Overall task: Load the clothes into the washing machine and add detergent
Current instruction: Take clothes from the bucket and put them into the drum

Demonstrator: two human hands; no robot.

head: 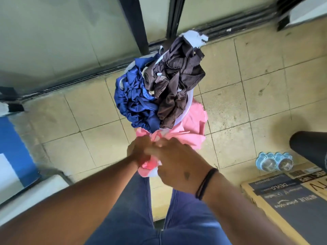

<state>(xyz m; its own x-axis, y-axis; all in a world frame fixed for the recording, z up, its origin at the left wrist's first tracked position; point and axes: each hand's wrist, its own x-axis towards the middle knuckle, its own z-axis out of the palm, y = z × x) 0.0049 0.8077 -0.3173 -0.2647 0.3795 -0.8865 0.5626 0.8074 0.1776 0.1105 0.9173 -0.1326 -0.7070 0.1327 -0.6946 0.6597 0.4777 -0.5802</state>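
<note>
A white laundry basket (188, 105) stands on the tiled floor in the middle of the view, heaped with a blue garment (136, 101) on its left and a dark brown garment (178, 80) on its right. A pink garment (192, 128) hangs over the basket's near side. My left hand (139, 151) and my right hand (177, 163) meet just in front of the basket, and both grip a bunched part of the pink garment. The fingers are blurred. At the left edge, a white and blue appliance (16, 156) shows only in part.
Dark-framed glass doors (138, 23) run along the far side. A cardboard TV box (290, 197) lies at the lower right, with a blue double pet bowl (274, 160) and a black cylinder (309, 145) beside it. Open floor tiles (247, 106) lie left and right of the basket.
</note>
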